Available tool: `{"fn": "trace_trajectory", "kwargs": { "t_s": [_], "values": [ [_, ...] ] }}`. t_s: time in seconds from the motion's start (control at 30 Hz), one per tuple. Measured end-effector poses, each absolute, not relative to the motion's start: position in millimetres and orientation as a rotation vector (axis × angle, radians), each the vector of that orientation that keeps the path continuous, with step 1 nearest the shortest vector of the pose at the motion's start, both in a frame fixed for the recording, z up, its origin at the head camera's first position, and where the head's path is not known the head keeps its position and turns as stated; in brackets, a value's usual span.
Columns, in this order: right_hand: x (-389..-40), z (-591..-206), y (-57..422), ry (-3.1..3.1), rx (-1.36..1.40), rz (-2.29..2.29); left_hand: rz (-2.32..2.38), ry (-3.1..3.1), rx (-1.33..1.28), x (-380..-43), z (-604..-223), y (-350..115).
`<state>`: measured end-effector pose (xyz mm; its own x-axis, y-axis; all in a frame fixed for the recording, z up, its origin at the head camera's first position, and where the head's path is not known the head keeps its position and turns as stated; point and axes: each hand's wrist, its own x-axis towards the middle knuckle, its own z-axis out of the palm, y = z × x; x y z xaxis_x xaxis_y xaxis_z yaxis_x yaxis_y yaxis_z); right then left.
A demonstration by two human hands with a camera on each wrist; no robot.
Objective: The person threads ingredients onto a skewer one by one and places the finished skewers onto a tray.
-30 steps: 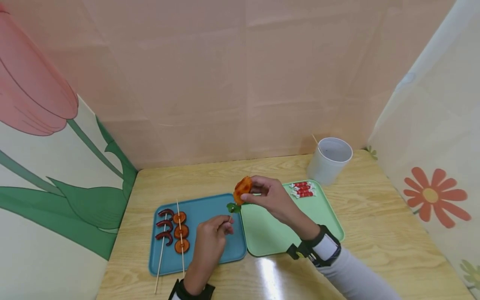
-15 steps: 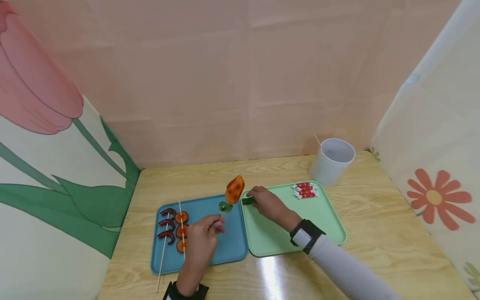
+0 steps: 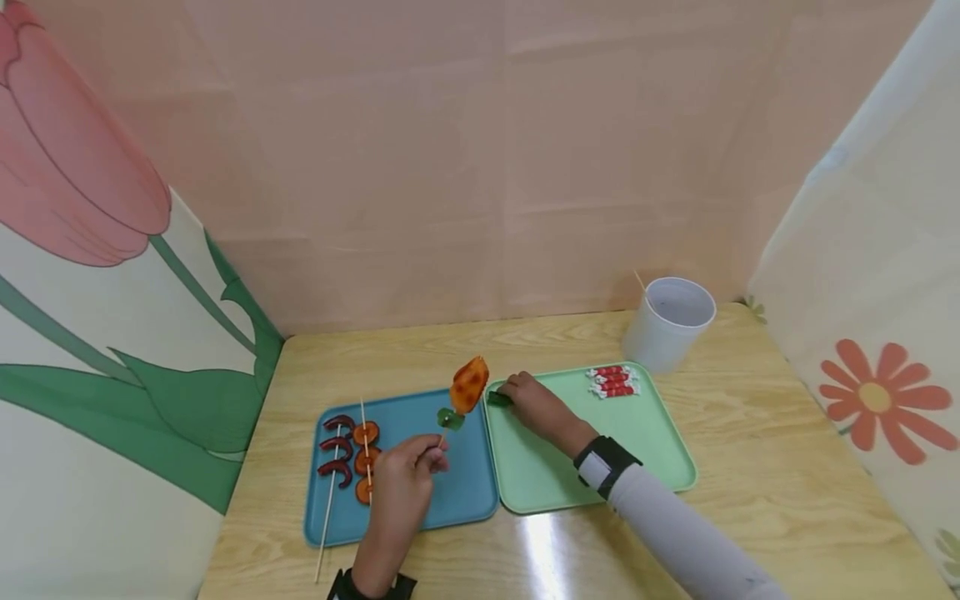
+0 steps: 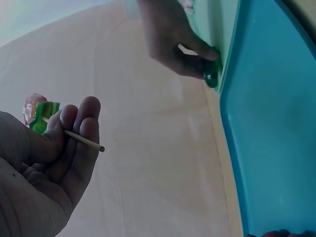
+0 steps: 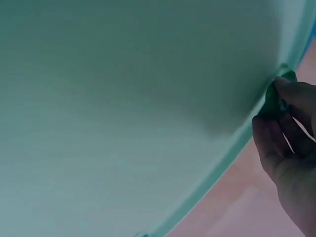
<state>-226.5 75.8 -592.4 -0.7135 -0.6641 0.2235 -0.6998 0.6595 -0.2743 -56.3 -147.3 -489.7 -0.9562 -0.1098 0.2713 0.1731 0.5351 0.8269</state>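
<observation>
My left hand (image 3: 403,479) pinches a wooden skewer (image 4: 85,140) between thumb and fingers, above the blue tray (image 3: 465,492). On the skewer sit a green piece like bell pepper (image 3: 450,418) and, beyond it, an orange-brown food piece (image 3: 469,385). My right hand (image 3: 536,406) reaches to the far left corner of the light green tray (image 3: 570,475). There its thumb and fingers pinch a second green pepper-like piece (image 5: 271,103), close against the rim. The fingers partly hide that piece.
Two loaded skewers lie at the blue tray's left: dark red curled pieces (image 3: 335,472) and round orange-brown slices (image 3: 366,460). Several red-and-white sticks (image 3: 615,382) lie at the green tray's back. A white cup (image 3: 667,329) with a thin stick stands behind, near the wall.
My right hand has let go of the orange-brown piece, now on the skewer, and moved to the green tray's corner, taking hold of a green piece. The left hand has shifted slightly left.
</observation>
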Motion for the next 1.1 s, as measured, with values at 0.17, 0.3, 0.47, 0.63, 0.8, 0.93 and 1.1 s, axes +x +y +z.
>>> {"fn": "trace_trajectory", "kwargs": {
  "t_s": [0.17,0.3,0.47,0.63,0.8,0.93,1.1],
  "values": [
    [-223.8,-565.6,75.5,-2.799,0.991,0.76,-1.39,-2.503,-0.069,-56.8,-494.3,-148.3],
    [-217.9,-527.0,77.3,-2.787,0.853,0.934,-1.386,-2.555,-0.045,-56.6,-498.5,-147.5],
    [-206.9,-474.1,84.8,-2.659,0.813,1.004,-1.415,-2.586,-0.039,-55.6,-505.4,-146.0],
    [-196.8,-438.3,92.4,-2.549,0.804,1.008,-1.394,-2.604,-0.076,-54.3,-510.9,-144.5],
    [-188.9,-419.4,96.0,-2.502,0.79,0.999,-1.38,-2.613,-0.107,-52.9,-514.2,-142.6],
    [-184.1,-413.8,97.4,-2.482,0.786,0.985,-1.39,-2.613,-0.122,-52.1,-514.1,-141.3],
    [-180.6,-411.8,97.8,-2.45,0.804,0.945,-1.39,-2.62,-0.132,-51.0,-513.1,-140.9]
  ]
}}
